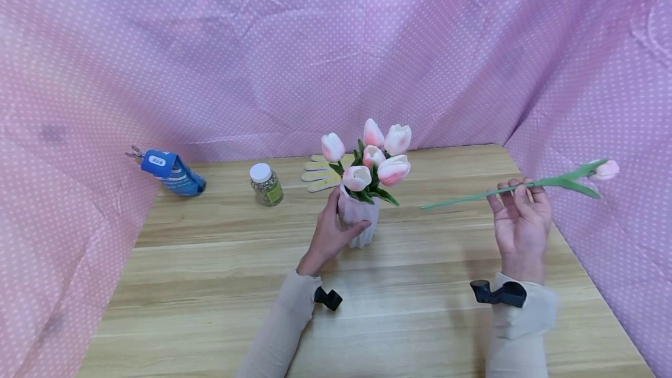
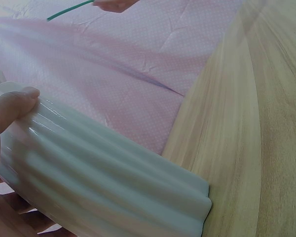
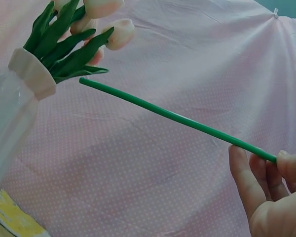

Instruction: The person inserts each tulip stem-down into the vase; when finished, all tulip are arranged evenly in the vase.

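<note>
In the head view a white ribbed vase point(image 1: 359, 214) stands on the table, holding several pink and white tulips point(image 1: 374, 156) with green leaves. My left hand point(image 1: 332, 229) grips the vase from its left side, thumb across the front; the left wrist view shows the thumb on the glossy vase wall point(image 2: 98, 163). Off to the right, my right hand point(image 1: 522, 223) pinches a single artificial tulip point(image 1: 562, 182) by its green stem. That stem lies nearly level, its bare end pointing left toward the vase and its bloom to the right. In the right wrist view the stem point(image 3: 177, 118) ends apart from the vase.
Behind the vase lies a yellow and white glove point(image 1: 321, 172), partly hidden. A white-capped jar point(image 1: 268, 185) stands left of it, and a blue pouch point(image 1: 175, 174) with a clip is at the far left. Pink dotted cloth point(image 1: 262, 63) hangs around the wooden table point(image 1: 210, 284).
</note>
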{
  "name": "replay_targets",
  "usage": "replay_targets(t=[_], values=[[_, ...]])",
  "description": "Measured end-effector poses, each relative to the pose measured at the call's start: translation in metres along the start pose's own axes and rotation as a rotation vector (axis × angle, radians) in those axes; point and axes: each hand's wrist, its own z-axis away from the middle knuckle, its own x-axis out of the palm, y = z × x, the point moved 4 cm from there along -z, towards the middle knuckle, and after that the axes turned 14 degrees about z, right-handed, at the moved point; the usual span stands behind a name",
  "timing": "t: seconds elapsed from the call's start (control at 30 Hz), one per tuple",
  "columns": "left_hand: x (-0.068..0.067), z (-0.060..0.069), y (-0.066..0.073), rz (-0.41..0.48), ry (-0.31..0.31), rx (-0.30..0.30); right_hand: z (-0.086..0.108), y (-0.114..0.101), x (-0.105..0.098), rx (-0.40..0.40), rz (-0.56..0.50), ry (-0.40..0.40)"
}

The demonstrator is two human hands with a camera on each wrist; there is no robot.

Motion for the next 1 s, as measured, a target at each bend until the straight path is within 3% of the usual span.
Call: replay_targets(t=[0.67, 1.0], values=[[-0.001, 0.0, 0.0, -0.006, -0.002, -0.01, -0.002, 0.02, 0.049, -0.066, 0.042, 0.013], [0.0, 0.0, -0.002, -0.001, -0.002, -0.023, 0.0, 0.032, 0.068, -0.1, 0.123, 0.003]])
